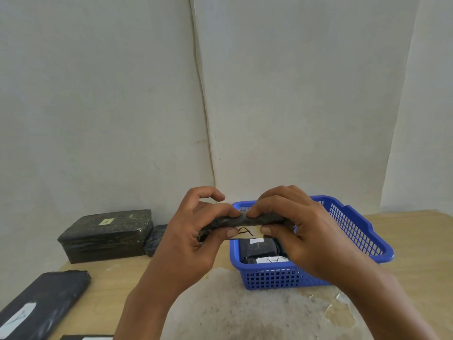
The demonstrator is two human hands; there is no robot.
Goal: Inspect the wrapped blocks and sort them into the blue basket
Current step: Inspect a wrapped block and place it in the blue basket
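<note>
1. The left hand [196, 231] and the right hand [291, 227] together held a thin dark wrapped block [247, 220] in the air, just above the near-left corner of the blue basket [355, 231].
2. Each grip pinched the block, thumb under and fingers over its top edge, one hand at either end; the left forefinger arched free above it.
3. A pale label [246, 231] with a dark handwritten mark showed on the block's near face between the two thumbs.
4. The basket stood on the wooden bench [416, 241], right of centre, with dark wrapped blocks [259, 249] bearing white labels already inside.
5. A large dark box [105, 235] with a small label on top sat at the bench's far left, a small dark block [157, 239] touching its right side.
6. A long dark wrapped parcel [46, 303] with a white label lay at the near left.
</note>
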